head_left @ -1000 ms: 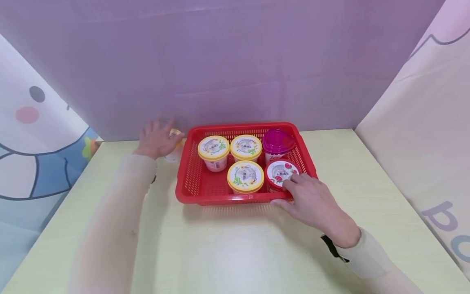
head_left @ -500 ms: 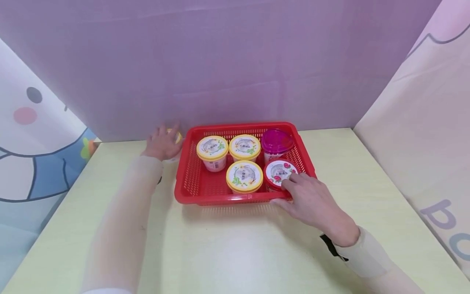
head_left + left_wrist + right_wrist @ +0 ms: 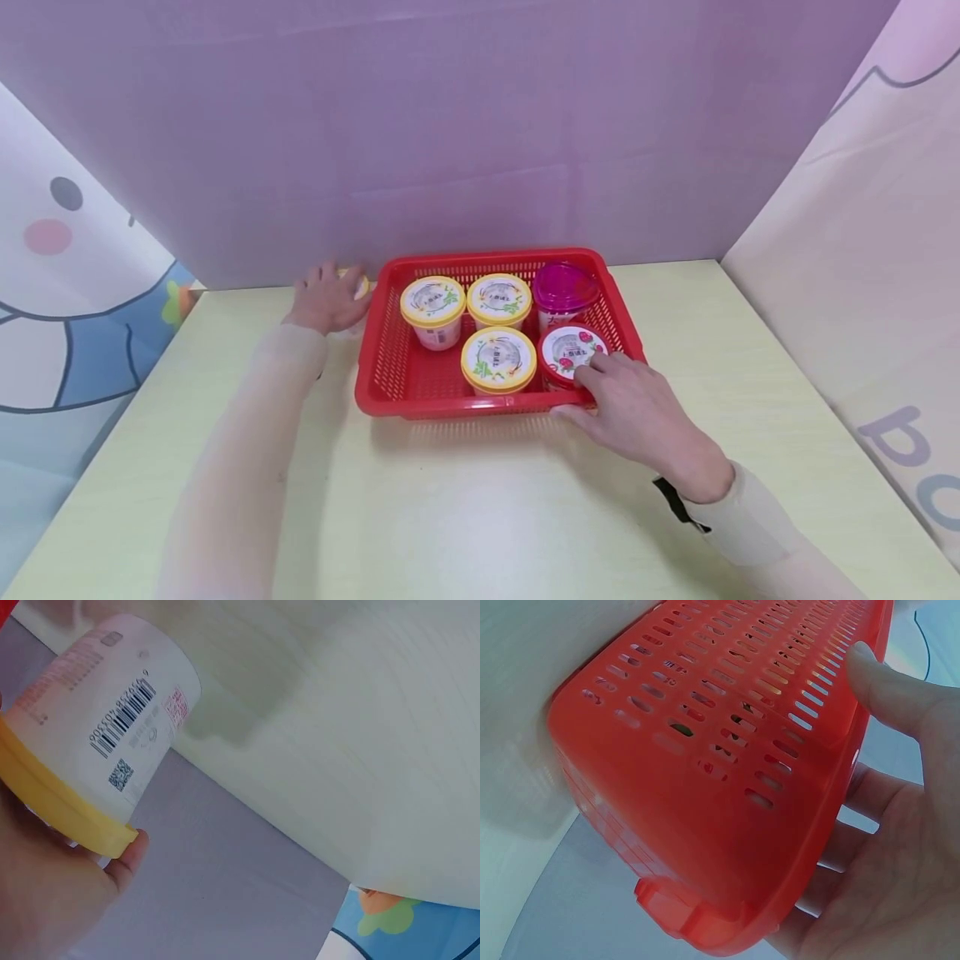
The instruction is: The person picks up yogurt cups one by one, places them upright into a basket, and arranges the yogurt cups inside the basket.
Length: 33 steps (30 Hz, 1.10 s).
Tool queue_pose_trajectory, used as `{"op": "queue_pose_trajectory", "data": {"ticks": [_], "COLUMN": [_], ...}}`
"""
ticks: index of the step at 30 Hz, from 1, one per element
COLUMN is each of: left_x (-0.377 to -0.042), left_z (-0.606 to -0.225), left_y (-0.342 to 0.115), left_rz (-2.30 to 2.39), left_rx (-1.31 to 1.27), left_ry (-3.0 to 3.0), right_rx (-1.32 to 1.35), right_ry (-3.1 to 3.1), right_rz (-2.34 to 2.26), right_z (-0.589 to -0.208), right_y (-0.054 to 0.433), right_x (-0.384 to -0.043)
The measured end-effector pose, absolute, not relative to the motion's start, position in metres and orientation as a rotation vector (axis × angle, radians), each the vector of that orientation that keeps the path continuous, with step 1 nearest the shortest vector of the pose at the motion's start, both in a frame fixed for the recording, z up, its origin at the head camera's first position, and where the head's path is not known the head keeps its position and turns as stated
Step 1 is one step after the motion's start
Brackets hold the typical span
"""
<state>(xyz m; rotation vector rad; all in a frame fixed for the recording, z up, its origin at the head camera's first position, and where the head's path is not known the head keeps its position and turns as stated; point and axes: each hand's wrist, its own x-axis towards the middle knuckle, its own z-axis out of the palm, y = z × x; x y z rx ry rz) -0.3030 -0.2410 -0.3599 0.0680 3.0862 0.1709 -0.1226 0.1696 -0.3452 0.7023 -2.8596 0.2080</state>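
Note:
Left of the basket, by the back wall, my left hand (image 3: 324,300) grips a paper cup by its yellow lid. In the head view the hand covers most of that lid. The left wrist view shows the white cup (image 3: 105,712) with its barcode side bare and a fingertip hooked on the lid's edge. My right hand (image 3: 637,408) holds the front right rim of a red plastic basket (image 3: 450,408), thumb outside and fingers over the edge. Inside the basket stand three yellow-lidded cups (image 3: 432,302), a red-lidded strawberry cup (image 3: 558,367) and a magenta-lidded cup (image 3: 564,287).
The basket stands on a pale wooden table (image 3: 465,517), close to a purple cloth wall (image 3: 480,125) at the back. Printed cloth panels (image 3: 885,250) border both sides. A bare stretch of basket floor (image 3: 431,375) shows at its front left.
My left hand has closed down over the yellow-lidded cup beside the basket, hiding more of it. My right hand keeps its hold on the rim, and the basket stays almost in place.

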Motion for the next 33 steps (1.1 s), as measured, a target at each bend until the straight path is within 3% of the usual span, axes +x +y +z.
{"op": "queue_pose_trajectory", "data": {"ticks": [33], "left_x": [-0.261], "left_z": [-0.345], "left_y": [-0.261], "left_rz": [0.106], "left_rx": [0.351], "left_ry": [3.135], "right_rx": [0.714], "right_ry": [-2.858], "right_rz": [0.181], "right_z": [-0.345], "right_y": [0.170], "right_x": [-0.121]}}
